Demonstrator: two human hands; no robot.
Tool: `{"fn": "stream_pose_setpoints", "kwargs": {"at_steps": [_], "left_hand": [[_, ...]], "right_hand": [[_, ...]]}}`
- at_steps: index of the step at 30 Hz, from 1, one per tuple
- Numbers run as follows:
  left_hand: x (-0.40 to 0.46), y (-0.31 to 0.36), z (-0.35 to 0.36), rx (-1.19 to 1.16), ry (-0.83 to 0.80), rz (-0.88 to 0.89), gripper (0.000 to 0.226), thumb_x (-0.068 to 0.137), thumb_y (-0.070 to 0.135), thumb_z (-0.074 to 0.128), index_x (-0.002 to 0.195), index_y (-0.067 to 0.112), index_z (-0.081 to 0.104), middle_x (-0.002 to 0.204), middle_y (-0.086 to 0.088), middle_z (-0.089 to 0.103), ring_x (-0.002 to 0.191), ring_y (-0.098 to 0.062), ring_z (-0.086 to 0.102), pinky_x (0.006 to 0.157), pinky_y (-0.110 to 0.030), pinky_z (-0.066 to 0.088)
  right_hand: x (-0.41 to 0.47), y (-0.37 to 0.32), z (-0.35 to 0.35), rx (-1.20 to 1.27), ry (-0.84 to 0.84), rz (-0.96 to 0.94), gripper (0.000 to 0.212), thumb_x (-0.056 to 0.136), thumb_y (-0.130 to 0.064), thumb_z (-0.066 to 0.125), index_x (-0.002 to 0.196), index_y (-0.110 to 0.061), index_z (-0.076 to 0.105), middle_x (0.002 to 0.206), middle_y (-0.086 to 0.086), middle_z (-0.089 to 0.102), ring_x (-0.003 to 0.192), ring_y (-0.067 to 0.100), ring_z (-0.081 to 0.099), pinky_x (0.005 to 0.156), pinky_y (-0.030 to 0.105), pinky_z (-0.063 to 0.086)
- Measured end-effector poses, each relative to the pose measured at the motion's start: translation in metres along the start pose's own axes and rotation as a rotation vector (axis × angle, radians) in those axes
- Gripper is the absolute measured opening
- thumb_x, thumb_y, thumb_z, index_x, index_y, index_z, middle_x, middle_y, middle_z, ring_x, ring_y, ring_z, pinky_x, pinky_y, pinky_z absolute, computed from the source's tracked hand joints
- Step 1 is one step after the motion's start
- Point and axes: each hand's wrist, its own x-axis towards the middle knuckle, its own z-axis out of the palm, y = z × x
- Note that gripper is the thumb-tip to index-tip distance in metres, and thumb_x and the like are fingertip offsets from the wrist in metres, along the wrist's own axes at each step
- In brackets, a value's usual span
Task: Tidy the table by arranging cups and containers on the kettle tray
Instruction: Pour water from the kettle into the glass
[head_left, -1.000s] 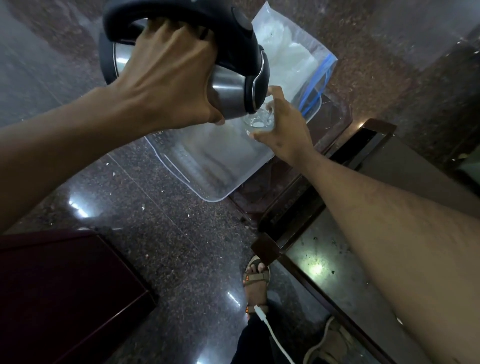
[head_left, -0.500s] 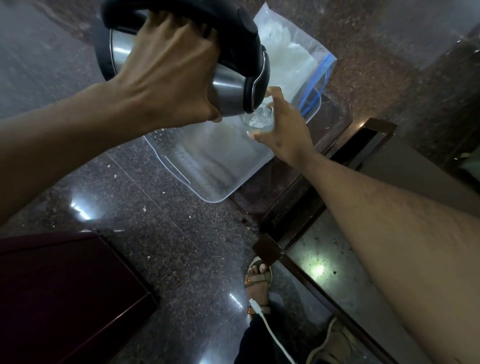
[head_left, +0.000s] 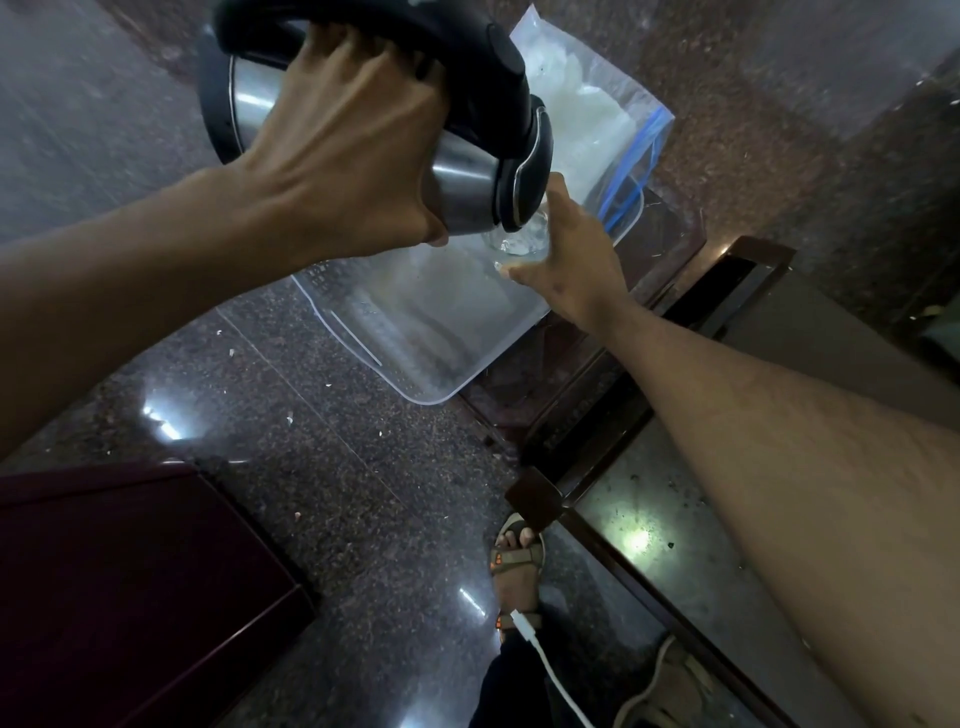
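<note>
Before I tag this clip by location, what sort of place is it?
Probably a home or guest room, though that is uncertain: polished granite floor, a dark wood-framed table, and an electric kettle tipped by the left hand toward a glass gripped by the right hand.

no readable text, brand, number or sign anywhere. faint embossed ridges on clear tray (head_left: 415, 332), too blurred to read as letters. nothing printed on kettle (head_left: 467, 192), bag (head_left: 587, 119) or sandal (head_left: 517, 558) that can be made out.
</note>
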Motion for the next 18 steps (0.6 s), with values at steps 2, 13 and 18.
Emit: {"fn": "stream_pose_setpoints", "kwargs": {"at_steps": [2, 13, 18], "left_hand": [[-0.0004, -0.0001, 0.0005, -0.001, 0.003, 0.003, 0.100, 0.061, 0.052, 0.093, 0.140, 0.007, 0.052, 0.141, -0.026, 0.056, 0.131, -0.050, 0.050, 0.111, -0.061, 0.038], [0.0000, -0.0020, 0.0052, -0.010, 0.003, 0.006, 0.098, 0.060, 0.055, 0.092, 0.137, 0.006, 0.055, 0.139, -0.026, 0.057, 0.129, -0.050, 0.053, 0.109, -0.061, 0.040], [-0.0006, -0.0017, 0.0079, -0.005, 0.005, -0.005, 0.096, 0.059, 0.056, 0.092, 0.134, 0.007, 0.057, 0.137, -0.025, 0.059, 0.128, -0.050, 0.053, 0.108, -0.061, 0.041]], "right_hand": [[0.0009, 0.0008, 0.0007, -0.007, 0.002, 0.002, 0.077, 0.077, -0.023, 0.087, 0.137, -0.020, 0.039, 0.107, 0.007, 0.067, 0.090, 0.025, 0.066, 0.074, 0.045, 0.058], [0.0024, 0.0043, 0.0026, -0.009, 0.019, -0.015, 0.080, 0.074, -0.024, 0.088, 0.138, -0.021, 0.039, 0.103, 0.003, 0.067, 0.085, 0.021, 0.064, 0.068, 0.037, 0.055], [0.0030, 0.0061, 0.0034, -0.010, 0.003, -0.001, 0.080, 0.075, -0.024, 0.088, 0.137, -0.021, 0.038, 0.104, 0.000, 0.064, 0.088, 0.019, 0.061, 0.067, 0.031, 0.047]]}}
